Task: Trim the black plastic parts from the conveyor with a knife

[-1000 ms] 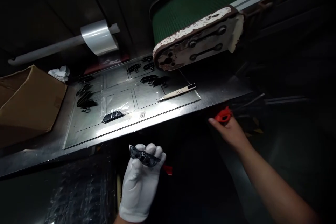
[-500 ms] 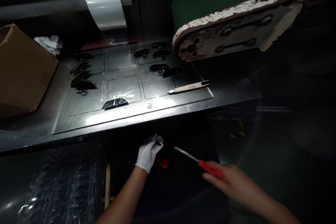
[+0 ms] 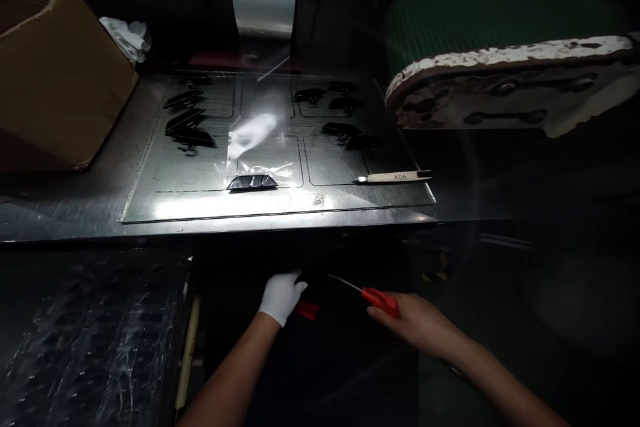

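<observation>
Currently trimming step: gloved left hand (image 3: 281, 295) closed, contents hidden; right hand (image 3: 417, 321) grips red-handled tool (image 3: 367, 293), tip toward 9 o'clock. Next: steady tip contact.

"A06" on the pale knife handle (image 3: 395, 177)
</observation>
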Motion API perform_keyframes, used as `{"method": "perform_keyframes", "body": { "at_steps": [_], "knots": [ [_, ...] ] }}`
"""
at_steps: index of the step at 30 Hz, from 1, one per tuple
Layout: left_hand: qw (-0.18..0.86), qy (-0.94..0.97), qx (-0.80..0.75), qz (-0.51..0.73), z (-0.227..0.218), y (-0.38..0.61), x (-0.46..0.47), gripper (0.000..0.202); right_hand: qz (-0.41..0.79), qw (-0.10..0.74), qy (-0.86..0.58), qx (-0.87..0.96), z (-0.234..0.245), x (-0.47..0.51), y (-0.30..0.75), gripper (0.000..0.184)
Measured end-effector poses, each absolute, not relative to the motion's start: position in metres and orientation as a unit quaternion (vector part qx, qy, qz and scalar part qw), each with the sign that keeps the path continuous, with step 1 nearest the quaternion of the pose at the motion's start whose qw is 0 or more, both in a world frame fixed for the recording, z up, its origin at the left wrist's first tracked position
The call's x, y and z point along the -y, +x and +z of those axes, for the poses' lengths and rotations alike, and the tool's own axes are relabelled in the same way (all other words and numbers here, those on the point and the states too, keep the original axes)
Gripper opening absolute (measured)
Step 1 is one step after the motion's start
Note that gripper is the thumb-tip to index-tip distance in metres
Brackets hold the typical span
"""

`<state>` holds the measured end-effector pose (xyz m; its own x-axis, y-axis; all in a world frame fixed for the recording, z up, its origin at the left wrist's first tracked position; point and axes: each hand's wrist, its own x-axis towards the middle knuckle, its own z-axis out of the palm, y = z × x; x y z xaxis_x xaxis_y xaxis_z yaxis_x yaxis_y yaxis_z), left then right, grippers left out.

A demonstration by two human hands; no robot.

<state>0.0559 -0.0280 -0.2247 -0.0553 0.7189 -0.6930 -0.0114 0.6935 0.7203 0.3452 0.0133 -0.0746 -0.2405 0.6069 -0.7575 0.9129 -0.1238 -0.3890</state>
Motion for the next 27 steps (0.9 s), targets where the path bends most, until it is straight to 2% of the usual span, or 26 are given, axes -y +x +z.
{"method": "perform_keyframes", "body": {
  "at_steps": [4, 12, 14, 18, 22, 27],
  "knots": [
    [0.640, 0.248, -0.671, 0.280, -0.226, 0.055, 0.024, 0.015, -0.490, 0.157, 0.593, -0.619, -0.074, -0.002, 0.351, 0.043],
    [0.684, 0.087, -0.606, 0.397, -0.214, 0.043, 0.002, 0.021, -0.514, 0.037, 0.618, -0.594, -0.060, 0.027, 0.394, 0.025],
    [0.688, 0.070, -0.586, 0.422, -0.202, 0.042, 0.001, 0.024, -0.502, -0.012, 0.640, -0.582, -0.049, 0.024, 0.424, 0.030],
    [0.721, 0.066, -0.531, 0.442, -0.160, 0.055, 0.007, 0.034, -0.400, -0.153, 0.710, -0.559, -0.028, 0.007, 0.474, 0.045],
    [0.744, 0.072, -0.464, 0.475, -0.104, 0.076, 0.021, 0.036, -0.231, -0.311, 0.753, -0.531, -0.039, -0.026, 0.481, 0.051],
    [0.708, 0.077, -0.408, 0.572, -0.054, 0.080, 0.035, 0.034, -0.174, -0.390, 0.736, -0.526, -0.079, -0.056, 0.447, 0.046]
  ]
}}
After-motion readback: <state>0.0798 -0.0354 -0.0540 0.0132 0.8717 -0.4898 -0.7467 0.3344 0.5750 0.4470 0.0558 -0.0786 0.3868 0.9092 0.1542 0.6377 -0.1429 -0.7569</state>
